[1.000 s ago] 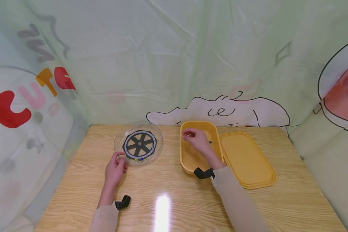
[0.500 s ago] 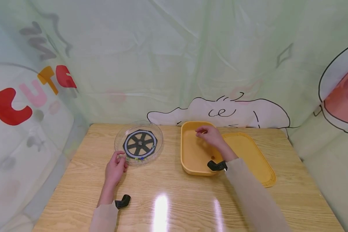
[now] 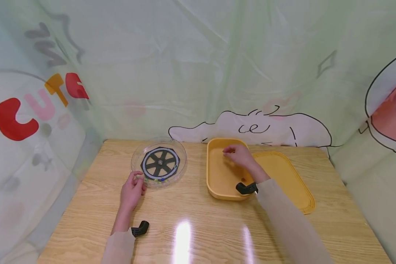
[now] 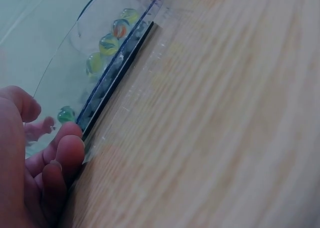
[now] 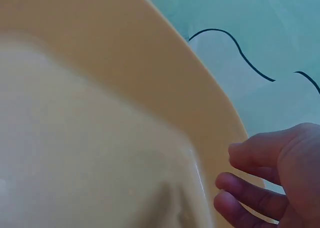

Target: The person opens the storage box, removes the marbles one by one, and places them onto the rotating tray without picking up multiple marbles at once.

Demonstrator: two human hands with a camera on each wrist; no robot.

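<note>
My left hand [image 3: 132, 190] is at the near left rim of a clear round dish [image 3: 184, 154]; thumb and fingers lie on either side of its wall, gripping it. A dark, spoked wheel shape [image 3: 160, 162] shows in the dish's bottom. Several glass marbles [image 4: 108, 44] lie along the dish's near side, with a green marble [image 4: 66, 114] close to my fingers. Over the far part of a deep yellow bin [image 3: 208, 172] hovers my right hand [image 3: 240, 156]. Its thumb and fingers are apart, and nothing shows between them. One small dark round thing [image 3: 243, 179] lies inside the bin, near my wrist.
A yellow lid [image 3: 288, 183] lies flat to the right of the bin, partly under my right forearm. Behind the wooden table [image 3: 198, 223] hangs a printed curtain [image 3: 145, 73]. Black cameras [image 3: 141, 229] are strapped to both wrists.
My right hand has moved right within the bin's outline, then held nearly still. The small round thing in the bin appears nearer the front than a second ago. My left hand stays on the dish.
</note>
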